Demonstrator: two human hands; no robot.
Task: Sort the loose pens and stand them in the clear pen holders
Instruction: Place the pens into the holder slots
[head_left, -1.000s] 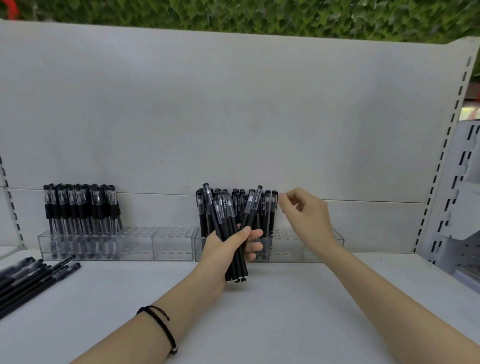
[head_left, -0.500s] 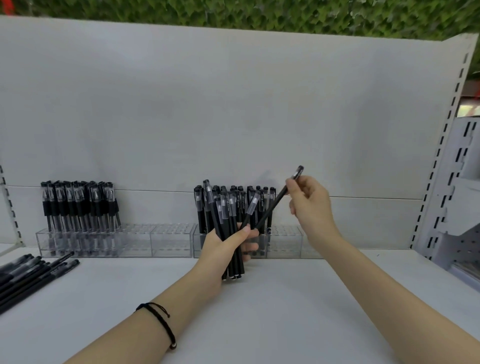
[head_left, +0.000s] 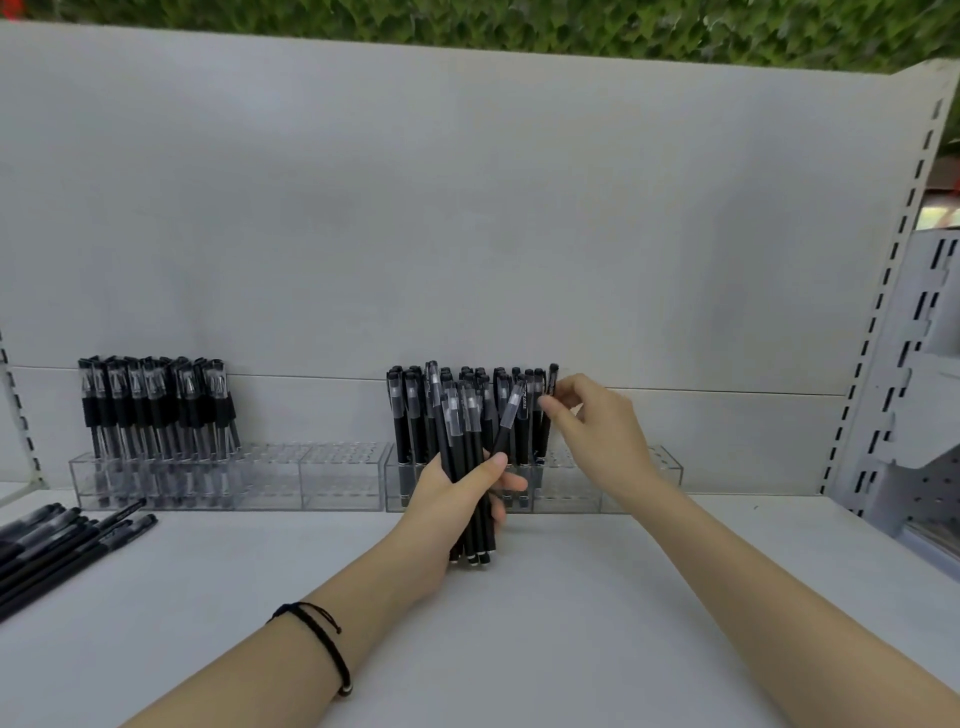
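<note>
Up front at the middle of the shelf (head_left: 571, 623), the left hand (head_left: 457, 499) is wrapped round a bundle of black pens (head_left: 470, 467), thumb across the front, forearm angling up from lower left. The bundle stands upright right in front of the right clear holder (head_left: 644, 467). The right hand (head_left: 597, 431) reaches in from the right, thumb and forefinger pinching a single pen (head_left: 549, 400) near its cap, other fingers loosely curled. That pen's nearly upright at the right end of the row in the holder; can't tell if it's seated. More loose pens (head_left: 62, 545) lie far left.
</note>
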